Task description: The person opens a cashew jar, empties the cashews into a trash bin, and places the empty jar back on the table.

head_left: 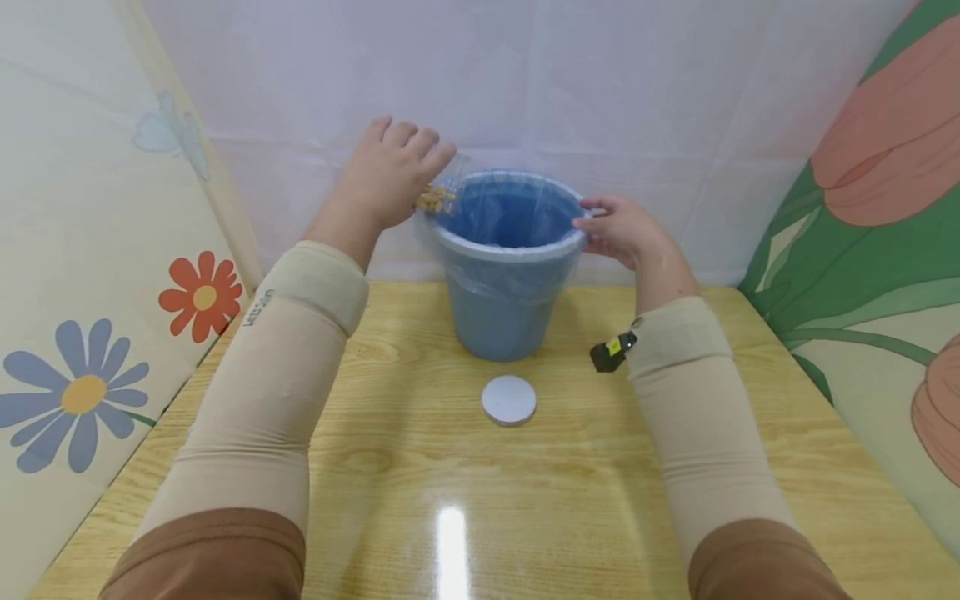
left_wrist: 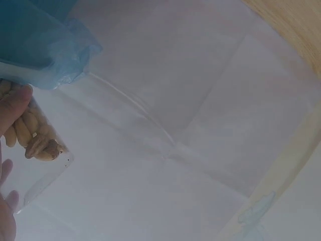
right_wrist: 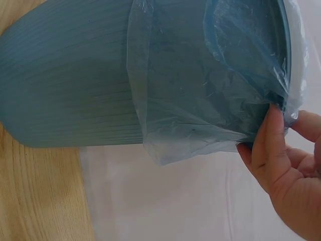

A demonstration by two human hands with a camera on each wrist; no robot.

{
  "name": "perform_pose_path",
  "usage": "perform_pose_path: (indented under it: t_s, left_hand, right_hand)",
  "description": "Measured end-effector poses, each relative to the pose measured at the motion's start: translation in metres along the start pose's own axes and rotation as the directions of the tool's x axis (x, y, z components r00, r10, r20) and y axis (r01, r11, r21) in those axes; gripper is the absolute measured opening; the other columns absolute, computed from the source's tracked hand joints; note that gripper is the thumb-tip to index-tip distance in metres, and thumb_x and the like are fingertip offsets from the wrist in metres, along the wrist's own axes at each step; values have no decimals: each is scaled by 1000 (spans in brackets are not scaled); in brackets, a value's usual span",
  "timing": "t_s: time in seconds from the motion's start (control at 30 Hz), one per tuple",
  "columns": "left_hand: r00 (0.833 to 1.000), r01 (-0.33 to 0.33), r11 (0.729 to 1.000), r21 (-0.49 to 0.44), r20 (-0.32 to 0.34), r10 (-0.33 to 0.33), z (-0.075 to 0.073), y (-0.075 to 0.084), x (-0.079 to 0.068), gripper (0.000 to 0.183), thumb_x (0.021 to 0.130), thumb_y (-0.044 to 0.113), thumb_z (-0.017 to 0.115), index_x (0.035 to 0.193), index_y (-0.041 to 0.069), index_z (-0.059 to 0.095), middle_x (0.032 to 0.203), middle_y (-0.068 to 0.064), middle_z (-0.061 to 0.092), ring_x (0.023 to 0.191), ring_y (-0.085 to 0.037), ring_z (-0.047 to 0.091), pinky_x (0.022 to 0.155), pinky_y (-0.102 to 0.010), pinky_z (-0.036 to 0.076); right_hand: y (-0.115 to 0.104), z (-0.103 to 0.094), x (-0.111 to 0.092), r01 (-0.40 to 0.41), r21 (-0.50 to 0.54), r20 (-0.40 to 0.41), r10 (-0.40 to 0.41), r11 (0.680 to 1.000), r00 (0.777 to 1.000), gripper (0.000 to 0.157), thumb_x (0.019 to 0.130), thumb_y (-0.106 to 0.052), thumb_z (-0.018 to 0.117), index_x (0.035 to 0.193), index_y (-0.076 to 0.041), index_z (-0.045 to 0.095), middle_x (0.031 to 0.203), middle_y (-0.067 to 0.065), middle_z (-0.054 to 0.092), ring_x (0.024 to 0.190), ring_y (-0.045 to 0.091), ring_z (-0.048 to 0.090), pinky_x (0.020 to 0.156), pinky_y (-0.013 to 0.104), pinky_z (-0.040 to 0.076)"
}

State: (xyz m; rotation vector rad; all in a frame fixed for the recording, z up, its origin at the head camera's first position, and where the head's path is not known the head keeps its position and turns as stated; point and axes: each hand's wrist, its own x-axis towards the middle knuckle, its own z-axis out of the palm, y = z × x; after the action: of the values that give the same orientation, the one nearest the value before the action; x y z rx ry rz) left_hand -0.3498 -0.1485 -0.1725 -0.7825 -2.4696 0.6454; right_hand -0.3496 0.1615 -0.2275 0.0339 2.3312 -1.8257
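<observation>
A light blue bin [head_left: 498, 312] stands on the table, lined with a thin clear plastic bag [right_wrist: 180, 95] folded down over its rim. My left hand [head_left: 397, 171] is at the bin's left rim, holding a clear container [left_wrist: 42, 178] tipped on its side. Tan nuts [left_wrist: 27, 128] lie inside the container, which shows only partly past the fingers. At the opposite side, my right hand [head_left: 622, 232] grips the bin's rim, thumb on top and fingers below it over the bag. A round white lid [head_left: 508, 400] lies flat in front of the bin.
The wooden table [head_left: 420, 467] reaches back to a white cloth wall [head_left: 637, 92]. Flower-painted panels [head_left: 82, 250] rise along the left and right sides. A small black device [head_left: 611, 352] is strapped to my right wrist.
</observation>
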Motion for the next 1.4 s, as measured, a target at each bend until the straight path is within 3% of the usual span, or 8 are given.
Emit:
perform_pose_path:
  t_s: [0.33,0.67,1.03,1.4]
  left_hand:
    - [999,-12,1000,-19,-44,11,1,2,1,57,90,5,50,140,13,24,138,-17,33,126,-39,30,107,-57,15]
    - [999,-4,1000,3,-32,4,2,3,1,54,94,3,42,142,13,21,139,-17,30,128,-39,27,108,-57,12]
    - [1000,0,999,-32,-21,-1,5,2,1,55,91,2,42,142,13,22,139,-17,31,127,-40,27,106,-59,14]
    - [1000,9,1000,-7,-15,-10,4,2,1,55,93,4,42,143,14,21,139,-17,30,127,-40,27,107,-58,14]
  right_hand:
    - [0,2,0,0,-6,-7,0,1000,1000,57,90,-11,55,142,-14,31,133,11,43,101,19,55,90,29,48]
    - [0,4,0,-2,-6,-14,1,1000,1000,58,90,-11,56,142,-14,31,133,11,43,104,20,54,89,29,48]
    - [0,5,0,1,1,-6,-1,1000,1000,57,90,-9,55,142,-12,31,134,14,42,102,20,54,89,29,48]
    - [0,3,-1,-2,-1,-10,2,1000,1000,58,90,-10,57,142,-13,31,133,14,43,103,20,54,89,29,48]
